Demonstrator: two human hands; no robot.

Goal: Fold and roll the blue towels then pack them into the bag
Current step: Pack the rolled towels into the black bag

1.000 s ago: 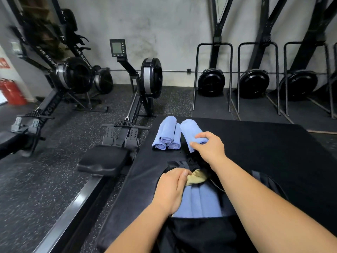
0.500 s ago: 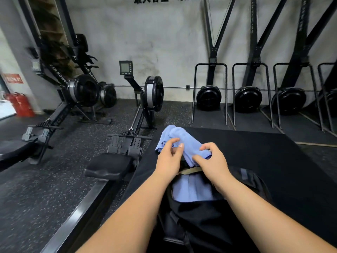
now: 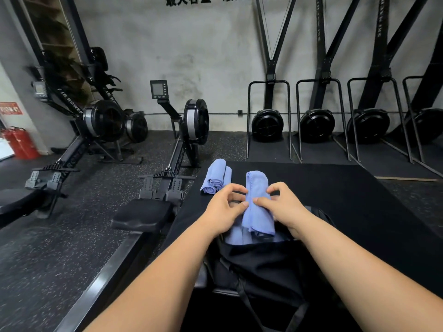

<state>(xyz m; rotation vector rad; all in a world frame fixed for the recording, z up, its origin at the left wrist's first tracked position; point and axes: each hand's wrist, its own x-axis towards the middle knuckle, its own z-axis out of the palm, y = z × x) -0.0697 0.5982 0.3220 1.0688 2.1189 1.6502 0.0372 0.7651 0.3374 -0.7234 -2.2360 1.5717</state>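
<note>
Rolled blue towel (image 3: 260, 219) between left hand (image 3: 221, 212) and right hand (image 3: 285, 209), over the bag (image 3: 263, 262).

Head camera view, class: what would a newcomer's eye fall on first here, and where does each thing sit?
The rolled blue towel at centre draws the eye first, pinched between the left hand and right hand above the open black bag, where more blue towels show. Just beyond, to the left, a pile of rolled towels lies on the black mat. A rowing machine stands on the floor further left.
</note>
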